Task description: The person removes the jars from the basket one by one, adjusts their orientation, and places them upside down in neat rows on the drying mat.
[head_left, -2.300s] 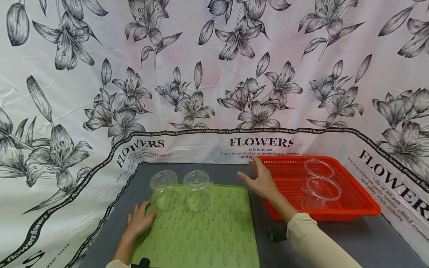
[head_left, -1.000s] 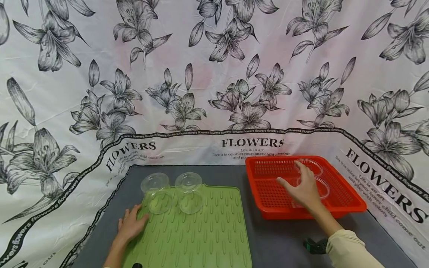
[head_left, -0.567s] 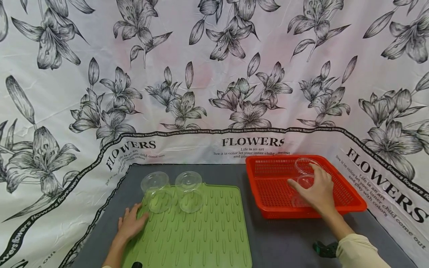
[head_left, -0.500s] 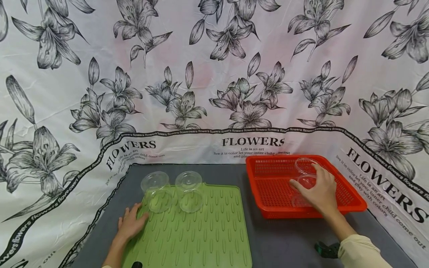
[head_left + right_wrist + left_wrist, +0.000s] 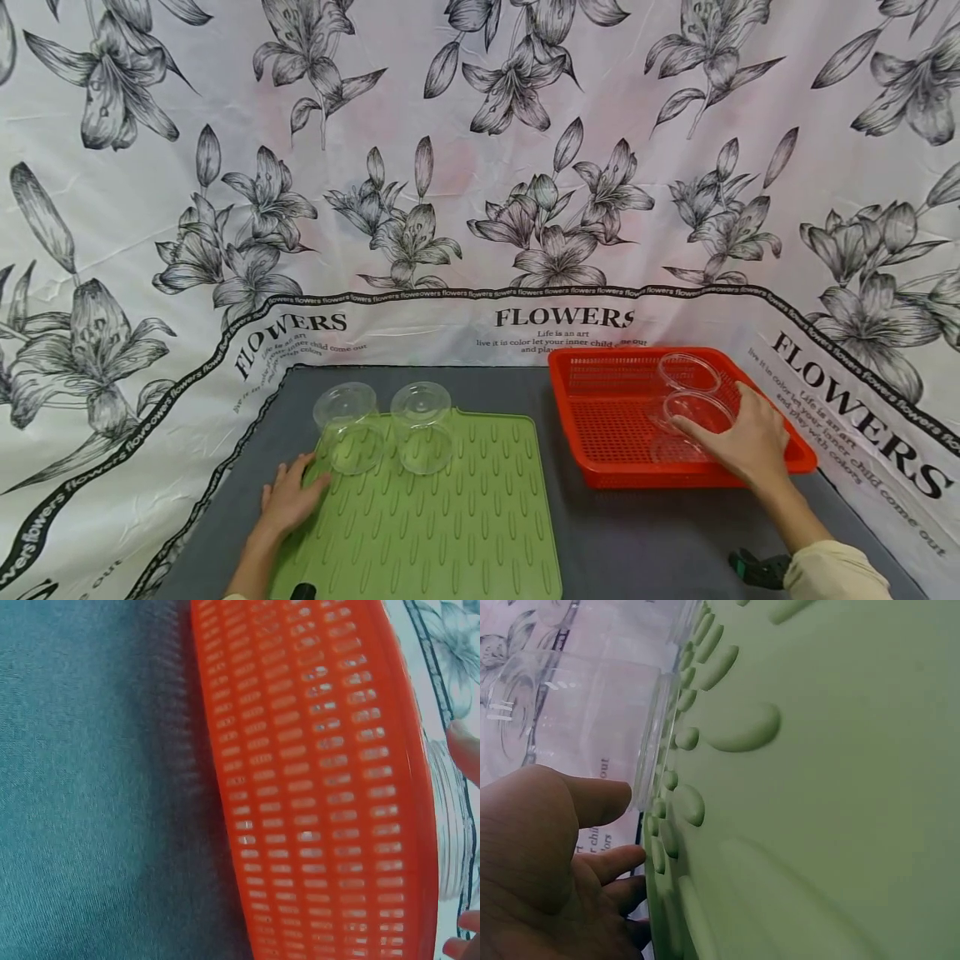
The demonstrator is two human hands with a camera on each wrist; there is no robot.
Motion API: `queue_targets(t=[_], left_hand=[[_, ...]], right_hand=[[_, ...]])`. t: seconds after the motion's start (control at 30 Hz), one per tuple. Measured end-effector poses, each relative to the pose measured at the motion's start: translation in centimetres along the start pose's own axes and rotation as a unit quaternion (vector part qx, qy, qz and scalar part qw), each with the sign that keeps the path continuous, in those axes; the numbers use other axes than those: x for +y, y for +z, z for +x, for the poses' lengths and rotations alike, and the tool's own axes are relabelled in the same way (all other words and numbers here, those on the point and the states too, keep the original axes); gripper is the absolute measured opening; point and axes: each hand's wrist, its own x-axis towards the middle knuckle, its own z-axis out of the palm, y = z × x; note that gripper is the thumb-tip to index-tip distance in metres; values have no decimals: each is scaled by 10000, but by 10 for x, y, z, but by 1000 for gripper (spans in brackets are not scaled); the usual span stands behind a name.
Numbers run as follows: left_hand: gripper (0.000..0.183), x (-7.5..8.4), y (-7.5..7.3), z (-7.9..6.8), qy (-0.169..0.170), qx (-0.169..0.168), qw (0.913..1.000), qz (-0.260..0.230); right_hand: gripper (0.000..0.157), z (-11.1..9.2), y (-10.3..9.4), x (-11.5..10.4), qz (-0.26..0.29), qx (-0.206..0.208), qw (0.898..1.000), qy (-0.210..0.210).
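Observation:
Two clear plastic cups stand upside down at the back left of the green mat, a left cup (image 5: 347, 406) and a right cup (image 5: 422, 404). My left hand (image 5: 292, 498) rests at the mat's left edge with fingers spread. In the left wrist view its thumb tip lies near the left cup's rim (image 5: 654, 735). Two stacks of clear cups stand in the red basket, a far stack (image 5: 688, 372) and a near stack (image 5: 708, 407). My right hand (image 5: 750, 437) is over the basket, thumb across the near stack's rim, fingers apart on its right side.
The red basket (image 5: 637, 480) with slotted walls stands right of the green mat (image 5: 465, 517) on the grey tabletop (image 5: 622, 550). A flower-print cloth (image 5: 427, 333) hangs behind and along both sides. A dark strapped device (image 5: 757, 570) is on my right wrist.
My right hand has moved from left of the basket across it, and most recently right and lower to the near stack. The left hand stays at the mat's edge. The cups keep their places.

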Motion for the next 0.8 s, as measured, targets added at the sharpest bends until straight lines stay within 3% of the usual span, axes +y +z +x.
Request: queue_targets(t=[0.37,0.6,0.8], left_hand=[[74,1,-2,-1,-33,-78,9999,-71],[72,2,-2,-3,12,-18,10000,-64],[73,2,-2,-3,7,-7,9999,-122]], right_hand=[[127,-1,-6,10,-291,-735,9967,161],[120,3,-8,14,-60,-1250,9919,-235],[120,6,-11,12,-109,-1537,9880,-144]])
